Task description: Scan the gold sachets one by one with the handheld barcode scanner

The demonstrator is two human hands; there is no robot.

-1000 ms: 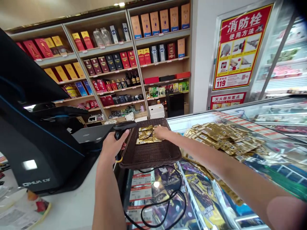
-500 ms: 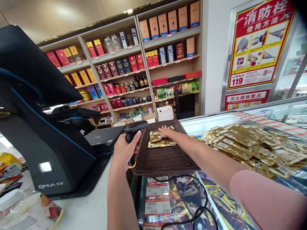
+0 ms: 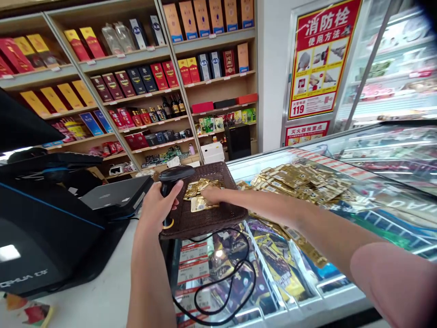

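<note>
My left hand (image 3: pixel 154 205) is wrapped round the handle of a black barcode scanner (image 3: pixel 176 172), held upright at the left edge of a brown woven basket (image 3: pixel 205 223). My right hand (image 3: pixel 212 195) reaches into the basket, its fingers bent and partly hidden. It grips a gold foil packet (image 3: pixel 198 204), whose pale flat side faces me. More gold packets (image 3: pixel 192 189) lie behind it in the basket. To the right, a large heap of similar gold packets (image 3: pixel 290 177) rests on the freezer's glass top.
A black checkout terminal (image 3: pixel 37 228) stands on the white counter (image 3: pixel 109 282) at left, beside a grey laptop-like device (image 3: pixel 112 193). A looped black cable (image 3: pixel 254 278) lies over the glass freezer, near price labels (image 3: pixel 193 272). Shelves of boxed goods (image 3: pixel 136 86) line the back wall.
The view has turned right, so everything appears further left. My right hand's fingers have gone from spread over the packets to closed on one. The scanner stays in my left hand.
</note>
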